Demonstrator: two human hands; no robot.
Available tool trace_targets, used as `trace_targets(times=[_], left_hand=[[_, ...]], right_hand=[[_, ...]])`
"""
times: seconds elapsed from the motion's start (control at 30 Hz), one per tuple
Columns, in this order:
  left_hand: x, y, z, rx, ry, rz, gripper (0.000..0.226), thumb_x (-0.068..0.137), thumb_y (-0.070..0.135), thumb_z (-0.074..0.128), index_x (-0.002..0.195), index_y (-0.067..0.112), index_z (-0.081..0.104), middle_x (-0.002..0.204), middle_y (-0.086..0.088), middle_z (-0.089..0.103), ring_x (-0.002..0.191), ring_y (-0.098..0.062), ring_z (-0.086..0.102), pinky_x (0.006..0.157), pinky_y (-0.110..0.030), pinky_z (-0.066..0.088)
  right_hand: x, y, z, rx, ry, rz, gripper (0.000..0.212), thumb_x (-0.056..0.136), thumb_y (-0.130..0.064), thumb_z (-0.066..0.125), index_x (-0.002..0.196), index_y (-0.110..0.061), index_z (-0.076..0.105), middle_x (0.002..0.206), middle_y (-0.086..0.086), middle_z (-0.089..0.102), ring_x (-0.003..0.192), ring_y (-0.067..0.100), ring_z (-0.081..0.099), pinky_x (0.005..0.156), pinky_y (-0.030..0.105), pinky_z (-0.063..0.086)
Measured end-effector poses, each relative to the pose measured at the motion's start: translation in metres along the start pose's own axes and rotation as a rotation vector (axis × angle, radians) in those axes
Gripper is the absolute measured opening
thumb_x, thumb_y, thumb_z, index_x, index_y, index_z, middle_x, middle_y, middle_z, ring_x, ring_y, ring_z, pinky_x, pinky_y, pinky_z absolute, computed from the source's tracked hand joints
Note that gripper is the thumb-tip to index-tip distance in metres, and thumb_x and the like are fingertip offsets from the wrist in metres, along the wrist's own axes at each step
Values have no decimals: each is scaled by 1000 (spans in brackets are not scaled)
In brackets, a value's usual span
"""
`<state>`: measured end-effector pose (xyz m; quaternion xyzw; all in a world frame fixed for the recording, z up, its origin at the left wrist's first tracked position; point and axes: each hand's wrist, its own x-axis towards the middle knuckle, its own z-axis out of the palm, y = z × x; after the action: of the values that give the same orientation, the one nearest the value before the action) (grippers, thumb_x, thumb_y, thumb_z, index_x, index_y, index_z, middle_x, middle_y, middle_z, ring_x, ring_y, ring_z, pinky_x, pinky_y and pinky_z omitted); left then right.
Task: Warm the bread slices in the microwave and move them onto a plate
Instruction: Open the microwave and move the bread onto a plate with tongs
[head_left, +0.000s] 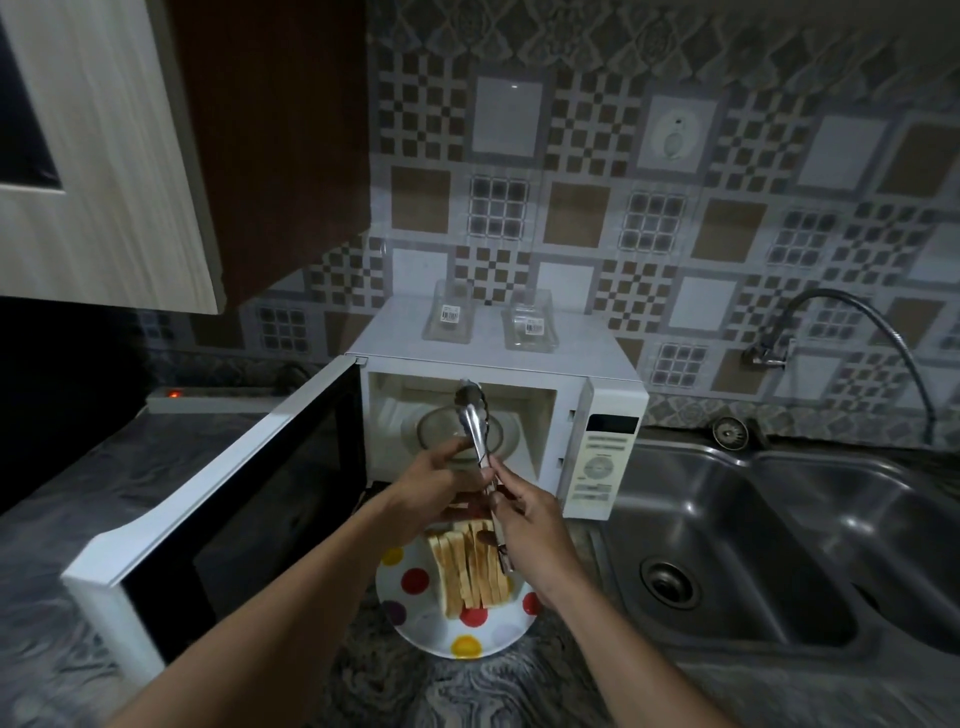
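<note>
Right under the camera, both forearms reach forward over the marbled counter, and between them a polka-dot plate sits on that counter with the bread slices stacked on edge on it, just in front of the microwave. My view of the far end of the stack is blocked by the hands. The right hand has its fingers curled round the handle end of the metal tongs, which point up and away toward the oven cavity, tips together. The left hand meets the tongs partway along the shaft, thumb raised; I cannot tell whether its fingers pinch them or just lie against them. Behind the hands the microwave stands open, its door swung wide to the left over the counter, and the glass turntable shows inside, partly hidden by the tongs. The control panel is on the right of the cavity. Two clear plastic containers stand on the microwave's top. To the right lies a double steel sink with a curved tap on the tiled wall. Far left, a power strip shows a red light below a wall cabinet.
</note>
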<state>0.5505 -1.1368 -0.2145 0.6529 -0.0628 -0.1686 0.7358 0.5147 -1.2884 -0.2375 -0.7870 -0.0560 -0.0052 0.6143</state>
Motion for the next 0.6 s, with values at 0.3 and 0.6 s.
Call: trace_targets(times=[0.3,0.6], left_hand=[[1,-27,-18,-28,326,17,29,90,4,65,114,20,64,103,-16,73,87,-29,73,74,-37,61],[8,-79,-59,380,555,-127,25,79,9,77,104,10,72,95,-9,73,88,-28,69,75,-39,58]], right_hand=[[10,35,3,-184,122,124,22,101,-28,53,122,-26,61,115,-12,64,112,14,61,89,28,47],[37,102,-15,-783,-83,286,59,89,-17,49,148,-20,42,140,11,54,119,31,58,89,33,48]])
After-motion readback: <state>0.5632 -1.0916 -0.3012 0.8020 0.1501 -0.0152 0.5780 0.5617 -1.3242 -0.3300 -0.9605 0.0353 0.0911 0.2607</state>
